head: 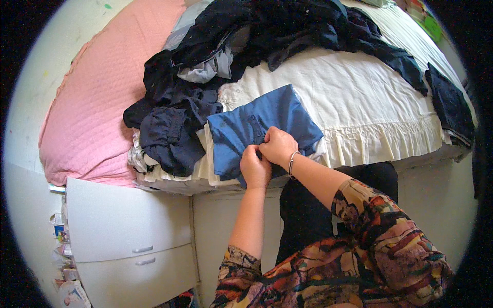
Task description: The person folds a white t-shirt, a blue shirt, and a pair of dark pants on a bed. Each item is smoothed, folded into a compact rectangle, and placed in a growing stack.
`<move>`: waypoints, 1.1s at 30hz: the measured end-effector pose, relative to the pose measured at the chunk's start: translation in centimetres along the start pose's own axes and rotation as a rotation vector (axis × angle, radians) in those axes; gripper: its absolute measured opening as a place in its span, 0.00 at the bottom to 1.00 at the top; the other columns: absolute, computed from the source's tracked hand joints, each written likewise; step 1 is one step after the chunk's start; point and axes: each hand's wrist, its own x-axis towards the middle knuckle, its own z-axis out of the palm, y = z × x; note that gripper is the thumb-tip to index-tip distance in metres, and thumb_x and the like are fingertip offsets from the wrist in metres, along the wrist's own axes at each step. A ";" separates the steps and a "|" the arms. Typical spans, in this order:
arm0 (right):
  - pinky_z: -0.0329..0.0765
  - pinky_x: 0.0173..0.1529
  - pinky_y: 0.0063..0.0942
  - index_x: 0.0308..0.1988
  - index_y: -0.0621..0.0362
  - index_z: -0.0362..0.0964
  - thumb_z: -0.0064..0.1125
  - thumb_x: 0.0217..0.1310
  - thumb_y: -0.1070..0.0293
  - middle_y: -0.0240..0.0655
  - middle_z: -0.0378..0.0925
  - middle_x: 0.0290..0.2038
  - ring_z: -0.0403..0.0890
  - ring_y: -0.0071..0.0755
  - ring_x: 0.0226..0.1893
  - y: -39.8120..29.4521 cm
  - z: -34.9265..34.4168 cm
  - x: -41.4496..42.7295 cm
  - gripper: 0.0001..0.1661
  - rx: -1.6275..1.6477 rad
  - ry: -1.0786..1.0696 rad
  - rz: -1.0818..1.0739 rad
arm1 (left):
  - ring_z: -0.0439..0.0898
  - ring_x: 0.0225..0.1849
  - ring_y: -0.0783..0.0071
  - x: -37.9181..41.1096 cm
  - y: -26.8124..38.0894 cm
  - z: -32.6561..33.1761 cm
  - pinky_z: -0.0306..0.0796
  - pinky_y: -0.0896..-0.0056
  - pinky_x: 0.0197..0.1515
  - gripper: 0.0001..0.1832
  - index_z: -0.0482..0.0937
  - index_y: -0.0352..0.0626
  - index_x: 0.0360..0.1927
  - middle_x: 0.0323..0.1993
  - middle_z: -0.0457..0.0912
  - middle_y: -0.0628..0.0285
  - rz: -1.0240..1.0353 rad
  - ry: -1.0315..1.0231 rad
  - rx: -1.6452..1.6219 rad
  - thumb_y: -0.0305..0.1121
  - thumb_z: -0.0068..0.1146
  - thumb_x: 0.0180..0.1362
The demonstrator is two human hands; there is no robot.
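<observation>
A blue garment (pixel 246 123) lies partly spread at the bed's near edge, on the white ruffled bedcover (pixel 346 88). My left hand (pixel 255 166) and my right hand (pixel 280 146) meet over its lower middle, with the fingers closed on the cloth. A thin bracelet circles my right wrist. Between the hands a small dark part of the garment shows, too hidden to name. Just left of the blue garment lies a crumpled dark garment with a gathered elastic band (pixel 169 131).
Dark clothes (pixel 292 27) are heaped across the bed, with a grey-white cloth (pixel 208 69) among them. A pink quilted cover (pixel 100 104) hangs at the left. Folded dark clothing (pixel 450 104) sits at the right edge. A white drawer cabinet (pixel 127 219) stands below left.
</observation>
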 end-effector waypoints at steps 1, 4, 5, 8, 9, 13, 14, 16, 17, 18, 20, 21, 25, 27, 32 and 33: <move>0.76 0.47 0.39 0.35 0.58 0.75 0.62 0.46 0.59 0.47 0.80 0.37 0.81 0.49 0.41 0.0 0.0 0.0 0.17 -0.007 0.009 -0.007 | 0.77 0.36 0.47 0.0 0.1 0.0 0.70 0.55 0.38 0.08 0.74 0.39 0.31 0.31 0.78 0.49 0.003 0.004 -0.019 0.30 0.59 0.50; 0.76 0.47 0.39 0.35 0.58 0.75 0.63 0.45 0.58 0.47 0.80 0.38 0.81 0.49 0.41 0.1 0.3 0.1 0.17 0.001 0.030 -0.019 | 0.77 0.35 0.46 0.2 0.1 -0.2 0.70 0.55 0.38 0.08 0.74 0.38 0.31 0.30 0.79 0.48 0.008 0.002 -0.062 0.31 0.57 0.51; 0.76 0.47 0.39 0.35 0.58 0.75 0.63 0.45 0.58 0.47 0.80 0.38 0.81 0.49 0.41 0.2 0.4 0.1 0.18 0.009 0.040 -0.021 | 0.77 0.36 0.46 0.4 -0.3 -0.4 0.70 0.55 0.38 0.08 0.74 0.38 0.31 0.30 0.79 0.48 0.009 -0.009 -0.069 0.32 0.57 0.52; 0.77 0.45 0.41 0.35 0.58 0.75 0.65 0.43 0.56 0.47 0.80 0.37 0.81 0.48 0.40 0.8 -0.1 -0.1 0.20 -0.040 -0.006 -0.023 | 0.79 0.39 0.49 1.2 0.2 -0.8 0.71 0.58 0.41 0.08 0.78 0.37 0.33 0.33 0.80 0.46 -0.138 -0.196 -0.088 0.31 0.56 0.52; 0.77 0.45 0.41 0.34 0.57 0.76 0.65 0.43 0.56 0.46 0.80 0.37 0.81 0.48 0.40 0.7 -0.3 -0.4 0.19 -0.017 -0.008 -0.016 | 0.80 0.38 0.53 1.5 0.2 -1.1 0.71 0.59 0.42 0.09 0.79 0.38 0.34 0.34 0.81 0.47 -0.134 -0.220 -0.113 0.29 0.56 0.50; 0.76 0.43 0.42 0.32 0.54 0.75 0.63 0.43 0.59 0.45 0.79 0.34 0.80 0.50 0.38 1.6 1.1 -0.3 0.14 0.073 0.008 -0.026 | 0.80 0.35 0.59 2.9 0.9 -2.5 0.71 0.63 0.40 0.09 0.80 0.36 0.32 0.32 0.82 0.49 -0.217 -0.367 -0.009 0.29 0.57 0.46; 0.75 0.42 0.43 0.31 0.55 0.74 0.63 0.42 0.60 0.46 0.79 0.32 0.80 0.51 0.37 1.8 1.3 -0.5 0.14 0.074 0.047 -0.089 | 0.80 0.34 0.58 2.9 0.5 -2.3 0.71 0.62 0.39 0.09 0.79 0.35 0.31 0.30 0.82 0.49 -0.192 -0.367 0.008 0.29 0.58 0.47; 0.74 0.39 0.44 0.29 0.57 0.71 0.62 0.43 0.65 0.47 0.78 0.29 0.79 0.54 0.34 1.9 1.5 -1.0 0.12 0.192 0.094 -0.148 | 0.79 0.32 0.54 2.7 0.3 -2.5 0.71 0.61 0.38 0.08 0.78 0.34 0.28 0.29 0.81 0.48 -0.055 -0.292 0.054 0.27 0.60 0.46; 0.74 0.37 0.45 0.28 0.57 0.69 0.60 0.43 0.67 0.48 0.77 0.28 0.79 0.54 0.33 2.4 1.5 -1.0 0.10 0.194 0.107 -0.178 | 0.79 0.31 0.53 2.6 0.9 -2.4 0.70 0.59 0.37 0.07 0.78 0.34 0.28 0.28 0.81 0.48 -0.057 -0.286 0.080 0.27 0.61 0.45; 0.73 0.37 0.45 0.28 0.57 0.69 0.60 0.43 0.68 0.48 0.77 0.27 0.79 0.54 0.33 2.5 1.5 -1.1 0.09 0.208 0.133 -0.195 | 0.79 0.30 0.53 2.5 0.8 -2.4 0.70 0.59 0.36 0.06 0.78 0.34 0.27 0.27 0.81 0.48 -0.021 -0.275 0.082 0.26 0.61 0.46; 0.73 0.36 0.45 0.28 0.57 0.69 0.58 0.44 0.69 0.47 0.76 0.26 0.78 0.55 0.32 2.9 1.5 -1.2 0.07 0.238 0.156 -0.206 | 0.78 0.29 0.53 2.3 0.9 -2.0 0.69 0.59 0.35 0.06 0.77 0.34 0.26 0.26 0.80 0.48 -0.022 -0.270 0.046 0.26 0.61 0.46; 0.73 0.36 0.45 0.28 0.57 0.69 0.58 0.44 0.69 0.47 0.76 0.26 0.78 0.55 0.32 3.1 1.7 -1.1 0.07 0.241 0.164 -0.196 | 0.77 0.29 0.53 2.3 1.2 -2.0 0.69 0.59 0.35 0.06 0.76 0.34 0.25 0.25 0.79 0.48 -0.054 -0.282 0.010 0.26 0.61 0.46; 0.74 0.38 0.44 0.30 0.57 0.71 0.59 0.44 0.67 0.47 0.78 0.29 0.79 0.53 0.35 2.7 1.5 -0.6 0.09 0.205 0.104 -0.143 | 0.76 0.27 0.54 1.6 -1.7 -0.7 0.69 0.59 0.34 0.08 0.75 0.34 0.27 0.24 0.79 0.49 -0.043 -0.214 -0.037 0.28 0.62 0.48; 0.75 0.40 0.42 0.31 0.58 0.72 0.61 0.45 0.65 0.47 0.79 0.31 0.80 0.51 0.37 1.8 0.8 -0.3 0.11 0.161 0.031 -0.128 | 0.76 0.29 0.52 1.0 -3.6 0.6 0.68 0.59 0.35 0.11 0.75 0.35 0.30 0.26 0.78 0.49 0.000 -0.140 -0.197 0.32 0.63 0.48; 0.75 0.45 0.40 0.35 0.59 0.74 0.62 0.46 0.62 0.47 0.79 0.37 0.79 0.49 0.43 0.6 -1.2 -0.7 0.15 0.090 -0.081 -0.005 | 0.73 0.36 0.47 -0.7 -1.9 0.6 0.67 0.55 0.40 0.25 0.73 0.37 0.33 0.32 0.75 0.48 0.147 -0.041 -0.030 0.53 0.58 0.52; 0.75 0.46 0.39 0.35 0.59 0.74 0.62 0.46 0.62 0.47 0.79 0.38 0.79 0.49 0.43 0.5 -1.4 -0.8 0.15 0.082 -0.101 0.007 | 0.73 0.36 0.47 -0.9 -1.8 1.0 0.66 0.55 0.39 0.26 0.73 0.37 0.33 0.32 0.75 0.49 0.145 -0.009 -0.041 0.54 0.57 0.53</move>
